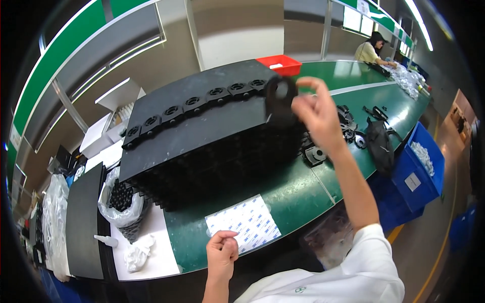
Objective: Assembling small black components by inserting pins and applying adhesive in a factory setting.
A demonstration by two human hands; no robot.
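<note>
My right hand (319, 113) is raised over the right end of a tall stack of black boards (202, 136). Its thumb and fingers grip a black plastic part with a round hole (281, 98), slightly blurred. Beside it, a row of similar black plastic parts (192, 102) runs across the stack's top. My left hand (222, 251) is low, at the bench's front edge, by a white sheet with blue print (246, 222). Its fingers are curled closed; whatever may be in them is hidden.
Loose black parts (316, 155) and a black bag (380, 144) lie on the green bench right of the stack. Blue bins (424, 166) stand off its right edge. A lined container of small black pieces (121, 199) is at left. A person (373, 49) works far right.
</note>
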